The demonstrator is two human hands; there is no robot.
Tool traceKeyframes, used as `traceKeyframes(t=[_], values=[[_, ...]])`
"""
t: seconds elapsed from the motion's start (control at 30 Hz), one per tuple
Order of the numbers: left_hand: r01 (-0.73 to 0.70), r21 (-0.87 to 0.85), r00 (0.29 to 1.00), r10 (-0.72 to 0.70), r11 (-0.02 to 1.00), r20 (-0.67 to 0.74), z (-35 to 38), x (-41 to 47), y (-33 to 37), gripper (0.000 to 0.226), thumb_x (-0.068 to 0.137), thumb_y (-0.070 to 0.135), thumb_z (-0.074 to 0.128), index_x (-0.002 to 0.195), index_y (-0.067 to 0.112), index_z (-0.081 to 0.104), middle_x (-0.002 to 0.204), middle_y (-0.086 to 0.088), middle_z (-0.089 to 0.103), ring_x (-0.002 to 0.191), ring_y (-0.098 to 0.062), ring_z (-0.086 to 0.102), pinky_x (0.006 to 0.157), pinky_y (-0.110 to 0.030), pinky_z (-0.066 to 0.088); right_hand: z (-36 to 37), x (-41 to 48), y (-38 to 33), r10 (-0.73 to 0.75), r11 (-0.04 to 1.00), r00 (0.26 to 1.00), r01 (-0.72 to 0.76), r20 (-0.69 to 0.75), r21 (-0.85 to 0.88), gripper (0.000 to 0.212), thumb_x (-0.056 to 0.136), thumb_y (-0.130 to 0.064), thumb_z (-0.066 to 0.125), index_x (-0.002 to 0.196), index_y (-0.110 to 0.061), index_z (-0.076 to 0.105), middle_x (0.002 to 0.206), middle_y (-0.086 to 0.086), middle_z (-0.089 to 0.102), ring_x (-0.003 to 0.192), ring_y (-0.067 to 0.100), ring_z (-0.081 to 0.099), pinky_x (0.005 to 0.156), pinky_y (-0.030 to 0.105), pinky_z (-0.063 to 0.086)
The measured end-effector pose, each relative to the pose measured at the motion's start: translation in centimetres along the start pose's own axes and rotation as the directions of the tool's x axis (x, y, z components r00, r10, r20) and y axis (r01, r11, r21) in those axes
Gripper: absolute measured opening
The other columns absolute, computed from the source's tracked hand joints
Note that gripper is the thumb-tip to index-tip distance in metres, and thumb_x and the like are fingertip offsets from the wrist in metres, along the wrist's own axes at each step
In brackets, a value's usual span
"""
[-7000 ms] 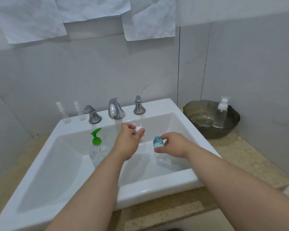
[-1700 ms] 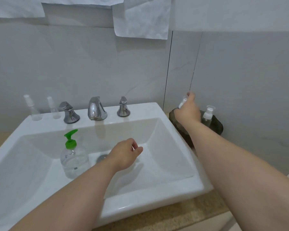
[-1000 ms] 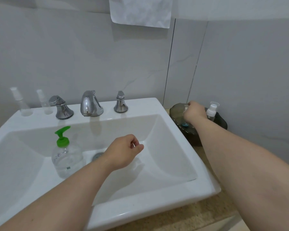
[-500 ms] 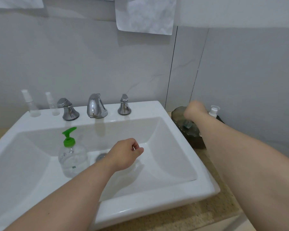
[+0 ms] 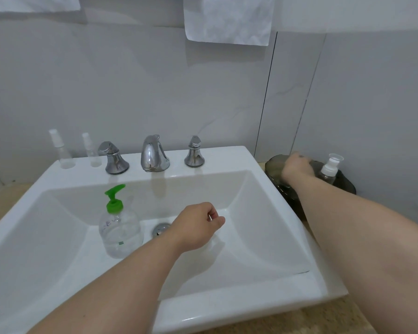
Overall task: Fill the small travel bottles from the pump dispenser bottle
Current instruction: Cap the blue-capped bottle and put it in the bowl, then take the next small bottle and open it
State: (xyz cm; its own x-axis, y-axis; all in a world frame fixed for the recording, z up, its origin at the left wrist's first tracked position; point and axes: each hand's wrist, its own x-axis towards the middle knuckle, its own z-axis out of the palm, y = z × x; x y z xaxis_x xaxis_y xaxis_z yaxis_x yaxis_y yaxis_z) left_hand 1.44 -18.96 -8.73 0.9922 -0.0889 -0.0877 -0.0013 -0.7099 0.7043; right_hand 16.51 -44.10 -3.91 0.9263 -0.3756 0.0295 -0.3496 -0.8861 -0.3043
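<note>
The right hand [image 5: 297, 168], which seven seconds ago pinches a teal-capped travel bottle over the basin, has crossed to three o'clock. It now sits low inside the dark bowl [image 5: 346, 186], where that bottle went down a second ago. The bottle itself is hidden under the hand and forearm, and with only the back of the hand showing I cannot tell whether the fingers have let go. This looks like one bottle filled and parked beside the white-topped spray bottle [image 5: 329, 168], which stands in the same bowl just right of the knuckles. The left hand [image 5: 198, 227] has barely shifted: it hangs over the middle of the sink [image 5: 227, 309] with fingers curled in, and I cannot tell whether they enclose anything. The pump dispenser bottle [image 5: 120, 227] stands upright in the basin at nine o'clock of that hand, near but not touching. A taller travel bottle [image 5: 61, 153] and a shorter travel bottle [image 5: 91, 153] wait on the back ledge at ten o'clock, left of the faucet [image 5: 152, 154]. The sink's right rim lies between bowl and basin, so the returning arm probably needs to lift over it. The basin's right half looks like open room.
</note>
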Motion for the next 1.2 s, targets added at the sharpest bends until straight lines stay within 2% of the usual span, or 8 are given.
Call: traceKeyframes(t=[0.17, 0.5, 0.63, 0.77, 0.93, 1.03, 1.13, 1.2], values=[[-0.004, 0.001, 1.000, 0.004, 1.000, -0.002, -0.1, 0.0, 0.1, 0.022, 0.102, 0.041, 0.060, 0.092, 0.021, 0.061, 0.081, 0.009, 0.057, 0.067, -0.007, 0.051, 0.060, -0.025, 0.039, -0.1, -0.2, 0.5, -0.122, 0.992, 0.989, 0.118, -0.081, -0.053, 0.036, 0.097, 0.004, 0.048, 0.131, -0.006, 0.041, 0.128, 0.025, 0.051, 0.112, 0.044, 0.058, 0.076, 0.044, 0.045], [-0.013, 0.023, 1.000, 0.013, 1.000, 0.013, -0.2, 0.0, 0.1, 0.021, 0.101, 0.039, 0.061, 0.087, 0.022, 0.060, 0.081, 0.009, 0.057, 0.068, -0.007, 0.051, 0.059, -0.024, 0.038, -0.4, -0.9, 0.4, -0.095, 0.995, 0.991, 0.093, -0.089, -0.027, 0.045, 0.093, 0.000, 0.059, 0.134, -0.008, 0.041, 0.124, 0.022, 0.054, 0.107, 0.039, 0.060, 0.071, 0.042, 0.047], [-0.016, 0.035, 1.000, 0.015, 0.999, 0.012, -0.1, 0.1, 0.0, 0.023, 0.101, 0.039, 0.061, 0.085, 0.023, 0.059, 0.079, 0.009, 0.056, 0.067, -0.006, 0.050, 0.059, -0.024, 0.037, -0.5, -1.1, 0.3, -0.099, 0.995, 0.993, 0.098, -0.062, -0.013, 0.046, 0.092, -0.003, 0.060, 0.132, -0.010, 0.039, 0.125, 0.021, 0.051, 0.108, 0.040, 0.059, 0.074, 0.045, 0.051], [-0.001, 0.048, 1.000, 0.001, 0.999, 0.003, -0.2, 0.1, -0.1, 0.023, 0.102, 0.038, 0.061, 0.085, 0.023, 0.058, 0.079, 0.010, 0.055, 0.067, -0.005, 0.049, 0.057, -0.023, 0.036, -1.4, -1.7, -0.8, -0.141, 0.990, 0.988, 0.139, -0.065, -0.037, 0.051, 0.090, -0.007, 0.059, 0.136, -0.010, 0.037, 0.132, 0.023, 0.046, 0.119, 0.042, 0.052, 0.088, 0.050, 0.053], [0.043, 0.104, 0.999, -0.041, 0.994, -0.028, -0.8, -0.1, -0.3, 0.024, 0.102, 0.040, 0.059, 0.086, 0.022, 0.057, 0.082, 0.010, 0.055, 0.072, -0.006, 0.050, 0.060, -0.024, 0.037, -4.8, -5.5, -3.5, -0.302, 0.952, 0.926, 0.283, -0.226, -0.115, 0.042, 0.090, -0.005, 0.057, 0.129, -0.008, 0.043, 0.130, 0.022, 0.046, 0.121, 0.039, 0.046, 0.087, 0.044, 0.045], [0.087, 0.149, 0.996, -0.086, 0.985, -0.015, -1.4, -0.6, 0.2, 0.026, 0.103, 0.039, 0.056, 0.086, 0.019, 0.058, 0.088, 0.006, 0.060, 0.082, -0.014, 0.056, 0.066, -0.027, 0.041, -5.9, -9.9, -5.4, -0.422, 0.889, 0.832, 0.457, -0.361, 0.013, 0.027, 0.088, -0.002, 0.051, 0.113, -0.010, 0.056, 0.120, 0.014, 0.054, 0.111, 0.036, 0.051, 0.081, 0.041, 0.044], [0.141, 0.338, 0.981, -0.177, 0.931, 0.077, -3.1, -2.2, 1.1, 0.031, 0.103, 0.038, 0.054, 0.103, 0.009, 0.066, 0.110, -0.007, 0.068, 0.102, -0.026, 0.063, 0.081, -0.032, 0.047, -5.3, -15.1, -7.1, -0.408, 0.812, 0.871, 0.484, -0.275, 0.327, 0.026, 0.083, 0.002, 0.044, 0.088, -0.017, 0.061, 0.098, 0.002, 0.060, 0.092, 0.028, 0.057, 0.069, 0.034, 0.044], [0.150, 0.506, 0.947, -0.270, 0.849, 0.173, -5.0, -3.9, 1.8, 0.033, 0.103, 0.037, 0.054, 0.108, 0.008, 0.067, 0.104, -0.009, 0.068, 0.091, -0.027, 0.065, 0.078, -0.031, 0.047, -4.0, -17.8, -8.0, -0.397, 0.770, 0.898, 0.438, -0.189, 0.465, 0.029, 0.080, 0.003, 0.042, 0.078, -0.018, 0.062, 0.088, 0.000, 0.063, 0.082, 0.026, 0.060, 0.064, 0.032, 0.047]])
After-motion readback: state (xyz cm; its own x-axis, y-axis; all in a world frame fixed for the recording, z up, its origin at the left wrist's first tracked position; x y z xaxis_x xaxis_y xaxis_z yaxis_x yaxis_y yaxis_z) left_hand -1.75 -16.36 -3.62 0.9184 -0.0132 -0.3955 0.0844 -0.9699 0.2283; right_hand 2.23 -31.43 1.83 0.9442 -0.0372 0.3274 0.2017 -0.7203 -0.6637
